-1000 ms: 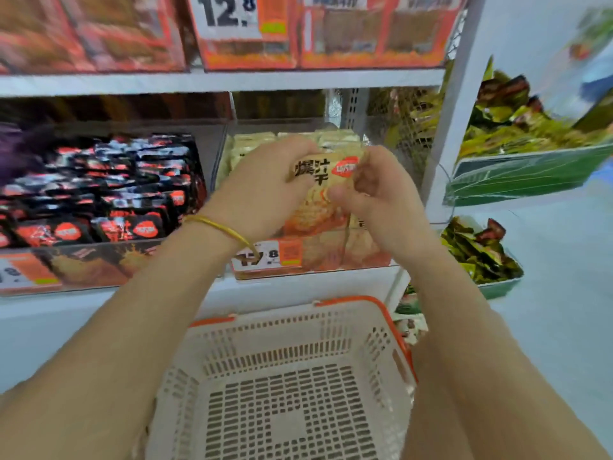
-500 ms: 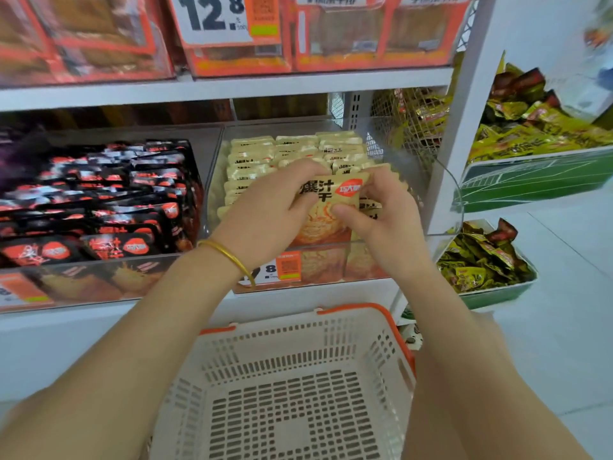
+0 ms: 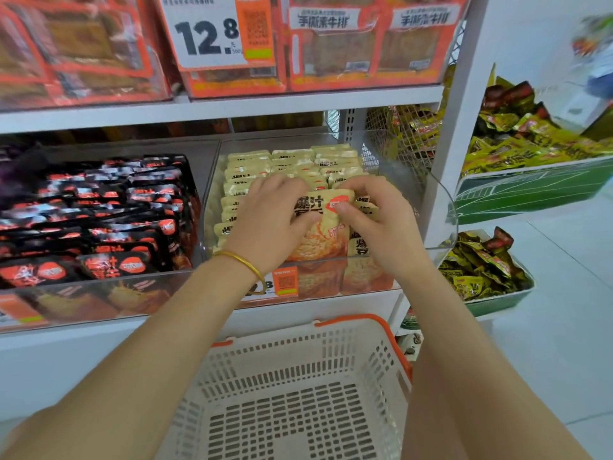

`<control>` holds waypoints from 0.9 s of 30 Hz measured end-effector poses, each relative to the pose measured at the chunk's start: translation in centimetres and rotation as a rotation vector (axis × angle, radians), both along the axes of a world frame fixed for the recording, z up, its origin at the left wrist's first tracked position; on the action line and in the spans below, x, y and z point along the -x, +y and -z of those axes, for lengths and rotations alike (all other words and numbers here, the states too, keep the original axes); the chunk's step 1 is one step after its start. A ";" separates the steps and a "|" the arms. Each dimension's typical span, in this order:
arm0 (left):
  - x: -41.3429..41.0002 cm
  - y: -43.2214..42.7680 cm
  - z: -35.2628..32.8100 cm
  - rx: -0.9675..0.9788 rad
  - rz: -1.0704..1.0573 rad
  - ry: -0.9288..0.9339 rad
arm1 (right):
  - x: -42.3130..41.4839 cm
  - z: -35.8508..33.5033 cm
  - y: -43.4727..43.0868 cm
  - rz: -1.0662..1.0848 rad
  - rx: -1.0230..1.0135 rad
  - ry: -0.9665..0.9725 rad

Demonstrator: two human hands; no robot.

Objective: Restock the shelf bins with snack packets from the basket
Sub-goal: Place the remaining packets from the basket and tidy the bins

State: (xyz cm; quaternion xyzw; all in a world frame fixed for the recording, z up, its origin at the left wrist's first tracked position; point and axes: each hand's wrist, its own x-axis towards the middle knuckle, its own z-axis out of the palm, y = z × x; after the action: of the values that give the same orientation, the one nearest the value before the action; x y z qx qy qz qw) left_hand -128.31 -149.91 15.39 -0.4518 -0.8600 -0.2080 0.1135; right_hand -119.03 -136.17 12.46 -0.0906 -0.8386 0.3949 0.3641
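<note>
A yellow snack packet [image 3: 318, 227] with black characters and an orange logo stands at the front of the clear shelf bin [image 3: 391, 174], in front of rows of matching yellow packets [image 3: 292, 161]. My left hand [image 3: 268, 224], with a gold bangle at the wrist, grips the packet's left side. Its top right corner is pinched by my right hand [image 3: 381, 224]. Below, the white basket [image 3: 298, 386] with an orange rim shows a bare slotted bottom.
A clear bin of black and red packets [image 3: 99, 220] sits to the left. Orange boxed snacks and a 12.8 price card [image 3: 205, 34] fill the shelf above. Green trays of yellow-green packets [image 3: 530, 151] stand at the right, beside the white shelf upright [image 3: 451, 144].
Both hands have lowered the yellow packet from above the bin's front into the bin, among the other yellow packets. The view has shifted slightly closer.
</note>
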 end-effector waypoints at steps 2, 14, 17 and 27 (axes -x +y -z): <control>0.2 0.5 -0.4 0.017 0.019 0.004 | 0.0 -0.3 0.1 -0.025 0.042 -0.026; 0.0 0.3 1.4 0.038 0.020 0.022 | 0.1 1.0 1.8 -0.008 -0.241 -0.168; 0.1 0.4 1.4 0.040 0.013 0.030 | 0.0 0.9 1.8 -0.003 -0.274 -0.185; -0.3 -0.1 2.8 0.036 -0.056 0.041 | 0.0 -0.2 0.7 0.066 -0.407 -0.371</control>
State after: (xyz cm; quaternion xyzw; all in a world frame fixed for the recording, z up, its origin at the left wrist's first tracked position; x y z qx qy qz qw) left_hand -128.00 -149.99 12.57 -0.4335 -0.8735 -0.1801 0.1288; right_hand -119.00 -135.52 12.63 -0.1137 -0.9496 0.1828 0.2277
